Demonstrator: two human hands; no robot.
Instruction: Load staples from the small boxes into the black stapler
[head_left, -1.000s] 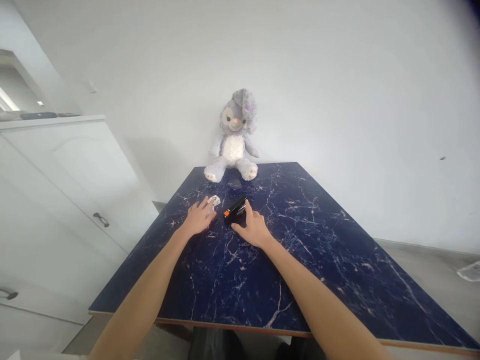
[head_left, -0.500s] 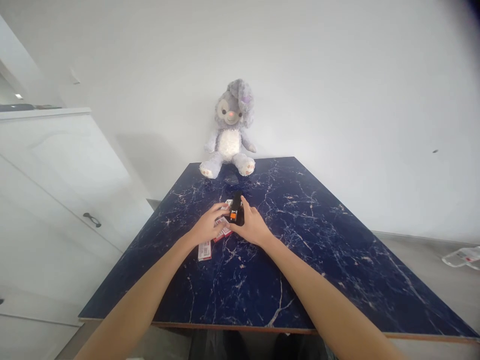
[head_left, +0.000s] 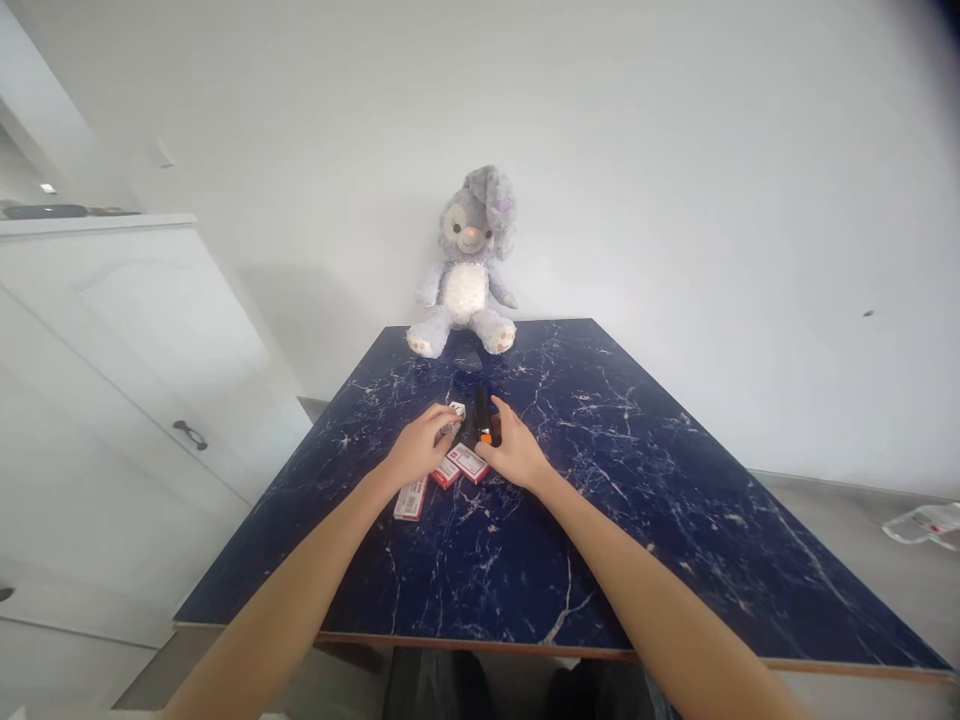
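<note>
A black stapler-like tool with an orange end (head_left: 481,412) stands between the hands on the dark blue table. My right hand (head_left: 517,447) is closed around its right side, thumb near the orange end. My left hand (head_left: 417,446) has curved fingers and thumb around a small white box (head_left: 457,409), which the fingers partly hide. Just below the hands lie a small red-and-white box (head_left: 469,463) and another red-edged box (head_left: 446,474), partly covered. A white box with printing (head_left: 410,499) rests below my left wrist.
A grey plush rabbit (head_left: 466,285) sits at the table's far edge against the wall. The marbled table (head_left: 637,500) narrows away from me. A white cabinet (head_left: 112,400) stands at left, and a clear plastic item (head_left: 924,524) lies on the floor at right.
The stapler-like tool and my right hand have shifted slightly right, away from my left hand. A red-and-white box now shows below them. The whole view has also shifted a little.
</note>
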